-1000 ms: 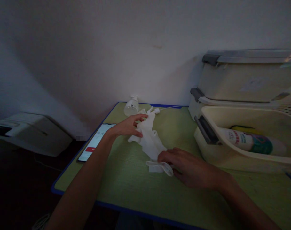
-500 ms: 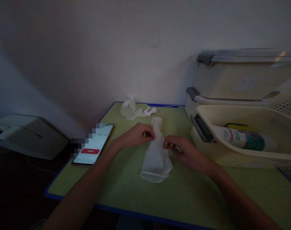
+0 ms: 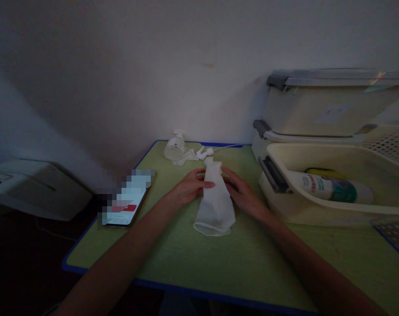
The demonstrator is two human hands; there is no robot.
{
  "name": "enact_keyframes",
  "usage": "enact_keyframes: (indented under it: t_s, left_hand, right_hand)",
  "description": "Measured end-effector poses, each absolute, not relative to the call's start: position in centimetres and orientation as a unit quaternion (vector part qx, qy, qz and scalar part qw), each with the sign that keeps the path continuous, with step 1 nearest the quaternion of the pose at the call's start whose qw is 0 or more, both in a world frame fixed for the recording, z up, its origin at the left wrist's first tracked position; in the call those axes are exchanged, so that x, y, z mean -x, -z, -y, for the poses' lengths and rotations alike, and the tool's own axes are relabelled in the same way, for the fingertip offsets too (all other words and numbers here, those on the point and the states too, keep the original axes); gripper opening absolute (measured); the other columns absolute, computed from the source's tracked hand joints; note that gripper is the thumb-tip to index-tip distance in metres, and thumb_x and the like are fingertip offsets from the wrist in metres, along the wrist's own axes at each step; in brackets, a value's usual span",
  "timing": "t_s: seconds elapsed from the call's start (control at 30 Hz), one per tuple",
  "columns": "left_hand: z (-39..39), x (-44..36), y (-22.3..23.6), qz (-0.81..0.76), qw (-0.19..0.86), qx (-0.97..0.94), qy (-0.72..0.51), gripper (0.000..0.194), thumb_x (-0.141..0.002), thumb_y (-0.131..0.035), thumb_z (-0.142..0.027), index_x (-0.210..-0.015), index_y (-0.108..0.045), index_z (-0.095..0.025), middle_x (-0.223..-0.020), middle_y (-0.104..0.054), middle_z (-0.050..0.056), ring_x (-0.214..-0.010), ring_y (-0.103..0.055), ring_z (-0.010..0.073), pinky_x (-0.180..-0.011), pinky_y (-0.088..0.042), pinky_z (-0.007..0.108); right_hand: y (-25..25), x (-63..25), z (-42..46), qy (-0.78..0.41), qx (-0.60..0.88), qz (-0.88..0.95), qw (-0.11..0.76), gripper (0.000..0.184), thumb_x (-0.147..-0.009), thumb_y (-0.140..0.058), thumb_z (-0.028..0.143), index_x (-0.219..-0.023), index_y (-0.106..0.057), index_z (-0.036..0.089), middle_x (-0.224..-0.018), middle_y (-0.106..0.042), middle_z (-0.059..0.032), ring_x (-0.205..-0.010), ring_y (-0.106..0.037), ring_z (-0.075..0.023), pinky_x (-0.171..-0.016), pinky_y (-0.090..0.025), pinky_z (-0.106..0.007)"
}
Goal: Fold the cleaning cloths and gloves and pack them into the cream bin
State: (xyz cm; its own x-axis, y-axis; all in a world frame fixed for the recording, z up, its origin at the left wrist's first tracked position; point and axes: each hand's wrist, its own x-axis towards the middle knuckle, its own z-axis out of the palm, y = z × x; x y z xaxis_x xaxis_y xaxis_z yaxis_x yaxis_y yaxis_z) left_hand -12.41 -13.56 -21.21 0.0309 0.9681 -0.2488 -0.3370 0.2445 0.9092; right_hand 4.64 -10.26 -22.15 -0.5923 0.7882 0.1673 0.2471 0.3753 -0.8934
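A thin white disposable glove [image 3: 215, 206] lies in front of me, its rimmed cuff toward me and its narrow, folded end away. From the left, my left hand [image 3: 191, 186] pinches it, thumb on top and fingers along or under its side edge. My right hand [image 3: 240, 188] grips the opposite edge, its fingers partly hidden behind the glove. Behind the narrow end are a white spray nozzle [image 3: 205, 152], a crumpled white piece [image 3: 187, 157] and a clear bottle [image 3: 175, 148] lying on its side.
The green table [image 3: 173, 259] has a blue edge. A lit phone [image 3: 127, 206] lies at left. At right, a cream basket [image 3: 275, 210] holds a white and teal bottle [image 3: 342, 191]; a lidded storage box [image 3: 318, 107] stands behind it. A pale wall rises at the back.
Both hands have shifted from pinching at the glove's surface to holding its two sides. The glove's narrow end looks wider and flatter, and its cuff sits slightly farther from me.
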Motion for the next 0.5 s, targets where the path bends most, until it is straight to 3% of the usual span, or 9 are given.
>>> enact_keyframes:
  t_s: [0.1, 0.17, 0.33, 0.4, 0.5]
  left_hand:
    - [13.6, 12.8, 21.0, -0.409, 0.703, -0.341, -0.471, 0.052, -0.044, -0.082, -0.008, -0.09, -0.058, -0.011, -0.085, -0.065, 0.005, -0.071, -0.061, 0.0151, -0.072, -0.047, 0.03]
    - [13.7, 12.8, 21.0, -0.394, 0.715, -0.349, -0.459, 0.053, -0.042, -0.082, -0.009, -0.091, -0.06, -0.01, -0.083, -0.065, 0.005, -0.068, -0.061, 0.0144, -0.071, -0.047, 0.029]
    - [14.1, 12.3, 20.6, -0.368, 0.677, -0.349, -0.533, 0.082, -0.043, -0.081, -0.012, -0.118, -0.049, -0.023, -0.095, -0.065, 0.001, -0.076, -0.061, 0.0145, -0.069, -0.047, 0.025]
    - [14.2, 12.3, 20.2, -0.367, 0.671, -0.33, -0.553, 0.079, -0.053, -0.079, -0.019, -0.124, -0.044, -0.026, -0.09, -0.065, 0.0, -0.072, -0.06, 0.0128, -0.065, -0.048, 0.023]
    - [14.2, 12.5, 19.6, -0.377, 0.671, -0.32, -0.552, 0.061, -0.071, -0.067, -0.033, -0.127, -0.045, -0.028, -0.063, -0.057, -0.005, -0.048, -0.048, 0.0067, -0.047, -0.04, 0.017]
  right_hand:
    - [21.2, -4.8, 10.7, -0.641, 0.322, 0.609, 0.339, 0.065, -0.085, -0.045, 0.029, -0.143, -0.015, 0.03, -0.099, -0.064, -0.0046, -0.085, -0.062, -0.0183, -0.075, -0.051, -0.036]
    - [20.8, -4.9, 11.0, -0.706, 0.307, 0.532, 0.353, 0.072, -0.082, -0.05, 0.028, -0.142, -0.01, 0.035, -0.098, -0.062, -0.0026, -0.081, -0.062, -0.0163, -0.072, -0.051, -0.034]
    - [20.2, -4.8, 11.5, -0.716, 0.289, 0.519, 0.367, 0.083, -0.069, -0.062, 0.02, -0.138, -0.019, 0.039, -0.096, -0.059, 0.0003, -0.078, -0.059, -0.0139, -0.072, -0.049, -0.03]
    - [19.9, -4.8, 11.6, -0.691, 0.284, 0.554, 0.368, 0.079, -0.067, -0.059, 0.019, -0.136, -0.026, 0.036, -0.099, -0.06, -0.0016, -0.081, -0.059, -0.0152, -0.074, -0.049, -0.031]
    - [19.4, -5.1, 11.7, -0.666, 0.273, 0.595, 0.359, 0.074, -0.065, -0.052, 0.016, -0.135, -0.034, 0.031, -0.105, -0.061, -0.0043, -0.084, -0.059, -0.0168, -0.075, -0.048, -0.032]
